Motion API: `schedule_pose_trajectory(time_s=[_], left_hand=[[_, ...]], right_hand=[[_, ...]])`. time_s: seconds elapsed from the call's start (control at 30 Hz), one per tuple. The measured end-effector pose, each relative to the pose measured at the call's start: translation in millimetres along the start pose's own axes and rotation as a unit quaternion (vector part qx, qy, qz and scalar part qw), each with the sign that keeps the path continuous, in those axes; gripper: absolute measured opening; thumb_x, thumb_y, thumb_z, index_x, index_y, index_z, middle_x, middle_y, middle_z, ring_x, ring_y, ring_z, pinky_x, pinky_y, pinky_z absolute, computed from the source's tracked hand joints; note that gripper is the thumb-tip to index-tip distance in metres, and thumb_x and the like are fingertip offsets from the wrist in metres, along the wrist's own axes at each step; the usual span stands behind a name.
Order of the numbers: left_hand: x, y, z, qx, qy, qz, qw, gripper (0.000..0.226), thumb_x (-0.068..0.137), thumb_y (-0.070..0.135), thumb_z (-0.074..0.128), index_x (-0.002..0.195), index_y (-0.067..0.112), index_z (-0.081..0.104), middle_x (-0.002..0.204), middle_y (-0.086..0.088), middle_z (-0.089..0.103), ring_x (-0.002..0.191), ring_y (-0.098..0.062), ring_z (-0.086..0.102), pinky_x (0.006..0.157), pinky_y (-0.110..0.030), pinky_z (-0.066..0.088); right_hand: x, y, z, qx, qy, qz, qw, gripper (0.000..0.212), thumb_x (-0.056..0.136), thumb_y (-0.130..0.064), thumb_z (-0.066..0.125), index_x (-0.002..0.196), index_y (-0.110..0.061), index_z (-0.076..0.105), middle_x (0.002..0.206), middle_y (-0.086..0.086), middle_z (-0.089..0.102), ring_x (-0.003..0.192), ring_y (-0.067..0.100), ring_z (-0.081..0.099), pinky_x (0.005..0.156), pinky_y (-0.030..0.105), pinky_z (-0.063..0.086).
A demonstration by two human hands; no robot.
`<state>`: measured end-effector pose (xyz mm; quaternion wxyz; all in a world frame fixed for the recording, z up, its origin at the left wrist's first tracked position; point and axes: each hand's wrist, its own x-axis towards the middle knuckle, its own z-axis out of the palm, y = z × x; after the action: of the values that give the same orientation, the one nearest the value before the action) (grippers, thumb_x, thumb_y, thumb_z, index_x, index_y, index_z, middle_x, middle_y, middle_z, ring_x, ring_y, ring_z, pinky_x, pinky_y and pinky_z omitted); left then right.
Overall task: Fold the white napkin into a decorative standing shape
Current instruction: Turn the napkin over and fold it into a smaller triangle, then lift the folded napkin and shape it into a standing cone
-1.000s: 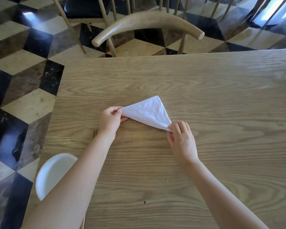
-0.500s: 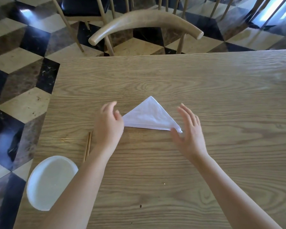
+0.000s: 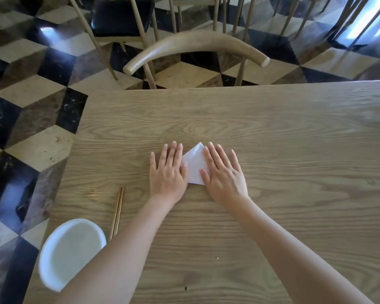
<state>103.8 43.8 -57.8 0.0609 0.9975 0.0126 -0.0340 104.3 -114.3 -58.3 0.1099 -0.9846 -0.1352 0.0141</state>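
The white napkin (image 3: 194,165), folded into a flat triangle, lies on the wooden table (image 3: 272,132) with its tip pointing away from me. My left hand (image 3: 168,170) rests palm down over the napkin's left corner, fingers spread flat. My right hand (image 3: 223,174) lies palm down over its right corner, fingers also flat and apart. Only the napkin's middle strip and tip show between the two hands. Neither hand grips anything.
A pair of wooden chopsticks (image 3: 117,212) lies left of my left forearm. A white bowl (image 3: 69,251) sits at the table's near left corner. A curved wooden chair back (image 3: 195,43) stands beyond the far edge. The table's left edge drops to a checkered floor (image 3: 31,95).
Both hands let go of the napkin's corners, lifted, then came down flat on the triangle, covering both side corners. The view shifted, showing more of the bowl and chopsticks.
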Motion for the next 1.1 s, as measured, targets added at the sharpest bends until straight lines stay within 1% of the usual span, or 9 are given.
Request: schedule_pose_trajectory(time_s=[0.3,0.43,0.53,0.63,0.73,0.8,0.9,0.97,1.1], left_hand=[[1.4,-5.9,-6.1,-0.016,-0.031,-0.023,0.999,0.060,0.091,0.038,0.010,0.147,0.019,0.018,0.157,0.004,0.013,0.145,-0.019,0.008,0.116,-0.045,0.003],[16.6,8.7,-21.7,-0.118,0.037,0.032,0.992,0.060,0.085,0.043,0.031,0.127,0.006,0.053,0.126,-0.015,0.057,0.116,-0.037,0.049,0.097,-0.042,0.039],[37.7,25.9,-41.8,-0.200,-0.085,0.009,0.976,0.043,0.086,0.037,0.054,0.122,0.015,0.052,0.115,-0.004,0.057,0.105,-0.025,0.052,0.086,-0.035,0.041],[53.6,29.3,-64.1,-0.317,-0.244,-0.038,0.916,0.027,0.082,0.042,0.062,0.081,0.018,0.050,0.079,0.007,0.045,0.074,-0.014,0.044,0.064,-0.029,0.032],[47.7,20.8,-81.2,-0.343,-0.284,0.048,0.894,0.038,0.084,0.040,0.063,0.069,0.014,0.039,0.063,0.008,0.026,0.056,-0.009,0.027,0.054,-0.025,0.020],[37.8,18.1,-87.4,-0.361,-0.282,0.101,0.883,0.032,0.087,0.033,0.063,0.076,0.006,0.047,0.055,0.012,0.026,0.050,-0.004,0.027,0.050,-0.018,0.022],[26.3,17.8,-84.7,-0.363,-0.203,0.158,0.896,0.020,0.087,0.026,0.063,0.078,0.012,0.052,0.051,0.014,0.035,0.050,-0.002,0.034,0.049,-0.014,0.028],[21.1,17.0,-80.5,-0.337,-0.112,0.179,0.918,0.020,0.087,0.031,0.063,0.077,0.020,0.050,0.054,0.010,0.035,0.052,-0.004,0.037,0.051,-0.016,0.029],[13.6,8.6,-70.2,-0.371,0.003,0.114,0.922,0.042,0.082,0.046,0.054,0.079,0.004,0.049,0.057,0.003,0.039,0.053,-0.010,0.034,0.050,-0.019,0.029]], right_hand=[[-26.8,23.7,-0.5,0.000,0.004,0.026,1.000,0.059,0.095,-0.041,0.023,0.144,-0.009,0.028,0.151,0.005,0.033,0.141,0.017,0.023,0.114,0.040,0.006],[-25.5,25.3,1.2,0.013,0.019,0.017,1.000,0.060,0.095,-0.043,0.019,0.144,-0.009,0.026,0.152,0.005,0.031,0.142,0.017,0.020,0.114,0.040,0.006],[-26.0,27.9,3.0,0.016,0.026,0.002,1.000,0.060,0.095,-0.042,0.022,0.144,-0.008,0.027,0.151,0.007,0.031,0.142,0.019,0.021,0.113,0.040,0.006],[-25.5,28.6,3.8,0.038,0.031,-0.002,0.999,0.064,0.092,-0.046,0.021,0.145,-0.009,0.026,0.153,0.006,0.027,0.142,0.015,0.012,0.115,0.036,-0.001],[-21.9,32.2,-6.3,0.115,-0.011,0.008,0.993,0.075,0.086,-0.055,0.021,0.147,-0.013,0.017,0.157,0.000,0.010,0.143,0.009,-0.005,0.117,0.030,-0.009],[-12.5,31.8,-27.9,0.229,-0.060,0.002,0.972,0.070,0.088,-0.048,0.046,0.145,-0.014,0.024,0.154,-0.003,0.019,0.143,0.010,0.008,0.117,0.028,0.007],[8.6,27.4,-66.6,0.346,-0.196,0.012,0.917,0.022,0.085,-0.033,0.063,0.105,-0.026,0.059,0.100,-0.008,0.062,0.094,0.011,0.055,0.073,0.018,0.040],[18.4,24.5,-81.1,0.309,-0.253,-0.024,0.917,0.022,0.088,-0.036,0.059,0.072,-0.020,0.056,0.065,-0.005,0.060,0.063,0.013,0.051,0.055,0.023,0.037],[17.7,34.0,-95.6,0.410,-0.324,-0.033,0.852,0.022,0.091,-0.023,0.055,0.072,-0.014,0.059,0.061,0.001,0.067,0.041,0.012,0.049,0.042,0.019,0.038]])
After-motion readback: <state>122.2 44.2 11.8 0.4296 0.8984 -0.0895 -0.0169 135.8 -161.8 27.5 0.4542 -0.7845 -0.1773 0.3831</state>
